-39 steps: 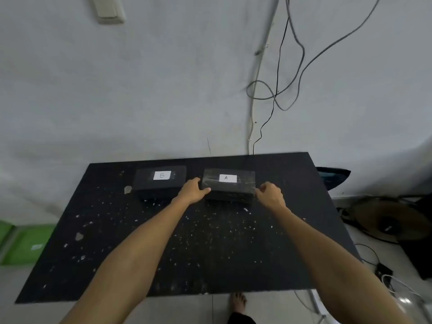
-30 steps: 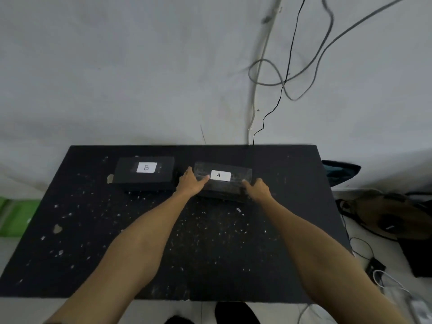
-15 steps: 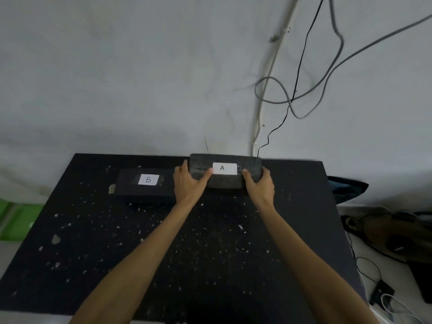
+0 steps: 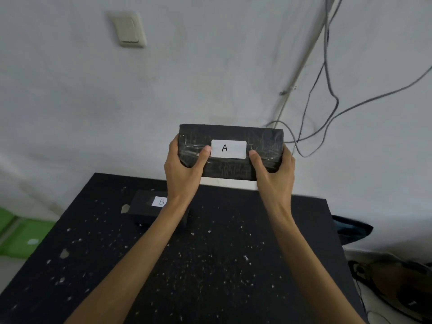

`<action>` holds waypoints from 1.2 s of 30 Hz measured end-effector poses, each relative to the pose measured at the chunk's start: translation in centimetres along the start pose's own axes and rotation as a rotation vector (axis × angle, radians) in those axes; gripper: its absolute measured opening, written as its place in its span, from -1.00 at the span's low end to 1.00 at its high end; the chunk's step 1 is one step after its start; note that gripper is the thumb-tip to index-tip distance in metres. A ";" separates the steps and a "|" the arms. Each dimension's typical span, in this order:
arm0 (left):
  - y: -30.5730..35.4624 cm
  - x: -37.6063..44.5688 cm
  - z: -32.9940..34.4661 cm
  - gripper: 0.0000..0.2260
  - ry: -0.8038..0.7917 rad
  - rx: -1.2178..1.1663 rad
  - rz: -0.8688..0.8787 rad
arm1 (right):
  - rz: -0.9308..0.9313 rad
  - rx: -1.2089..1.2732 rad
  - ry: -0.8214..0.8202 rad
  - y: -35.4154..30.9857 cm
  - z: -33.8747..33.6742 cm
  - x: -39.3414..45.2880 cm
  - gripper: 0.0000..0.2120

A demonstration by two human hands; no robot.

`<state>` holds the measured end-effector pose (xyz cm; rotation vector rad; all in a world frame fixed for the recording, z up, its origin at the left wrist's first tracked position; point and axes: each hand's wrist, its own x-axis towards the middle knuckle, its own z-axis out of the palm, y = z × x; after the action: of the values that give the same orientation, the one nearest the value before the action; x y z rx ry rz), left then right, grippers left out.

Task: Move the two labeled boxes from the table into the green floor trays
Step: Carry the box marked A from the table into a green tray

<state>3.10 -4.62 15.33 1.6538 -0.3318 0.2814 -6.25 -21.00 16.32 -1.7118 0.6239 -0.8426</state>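
Box A (image 4: 230,167): black, wrapped in clear film, white label reading "A" facing the camera, letter upright. Held in the air above the far edge of the surface (image 4: 210,265), clear of it, against the grey wall. Long axis runs left to right, roughly level.

Left hand (image 4: 184,169): closed around the box's left end, thumb across the front face beside the label.

Right hand (image 4: 273,174): closed around the box's right end, thumb likewise on the front face.

Box B (image 4: 146,204): black, lying flat on the surface at far left, long axis left to right, label upward; partly hidden by the left forearm.

Green trays (image 4: 21,237): on the floor, left of the surface, partly in view.

Surface: black, speckled with pale flecks.
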 end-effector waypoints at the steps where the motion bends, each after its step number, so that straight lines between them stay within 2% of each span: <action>1: 0.5 0.1 -1.1 -0.42 0.014 0.006 0.008 | -0.009 0.028 -0.017 -0.6 0.6 -0.4 -0.31; 5: 0.8 0.3 -8.2 -0.42 0.134 0.049 0.016 | -0.050 0.112 -0.166 -3.4 5.5 -3.8 -0.49; 9: 0.4 0.3 -12.0 -0.41 0.162 0.109 0.003 | -0.038 0.178 -0.219 -4.1 8.5 -5.6 -0.43; 15: -2.7 -1.3 -27.5 -0.52 0.344 0.212 -0.043 | -0.021 0.184 -0.498 -6.1 20.5 -14.5 -0.40; 24: -6.8 -4.9 -53.1 -0.53 0.568 0.345 -0.137 | -0.072 0.134 -0.823 -11.4 38.0 -31.7 -0.43; 29: -6.8 -5.2 -62.5 -0.67 0.677 0.365 -0.123 | -0.087 0.161 -0.911 -14.4 45.4 -38.3 -0.48; 36: -10.4 -3.7 -74.2 -0.60 0.800 0.423 -0.159 | -0.116 0.151 -1.061 -16.6 57.2 -44.9 -0.48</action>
<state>4.40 70.30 12.37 1.8129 0.4908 0.8981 11.47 51.36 12.13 -1.7714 -0.2559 0.0248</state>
